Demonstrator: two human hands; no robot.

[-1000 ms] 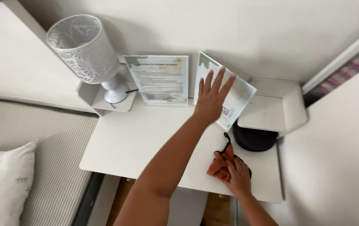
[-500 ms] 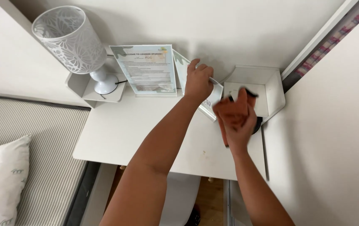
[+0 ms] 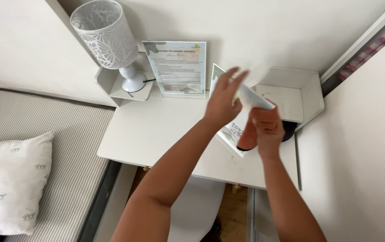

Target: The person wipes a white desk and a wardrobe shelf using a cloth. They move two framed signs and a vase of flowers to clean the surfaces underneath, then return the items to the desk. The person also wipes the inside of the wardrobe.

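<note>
A: Hands first. Left hand [image 3: 225,99] is raised over the white desk [image 3: 156,134], fingers curled onto the upper end of a pale flat card [image 3: 254,97]. Right hand [image 3: 264,127] is closed on the lower right end of the same card. 2 hands, 1 object.

B: Position of the card?

A: Held in the air between both hands, above the desk's back right part, in front of the white corner shelf [image 3: 307,96]. Motion blur; its surface detail is unreadable.

B: Long axis?

A: Runs from upper left down to lower right. Upper end points toward the wall, lower end toward the right hand. Both hands touch it; neither is clearly nearer.

B: Surroundings?

A: Tilted acrylic sign holder [image 3: 230,134] just beneath the hands, a 2nd upright framed notice [image 3: 177,67] to the left, then a white lamp [image 3: 107,38]. Dark round object [image 3: 289,131] partly hidden behind the right hand. Pillow [image 3: 8,179] on the bed, well apart.
</note>
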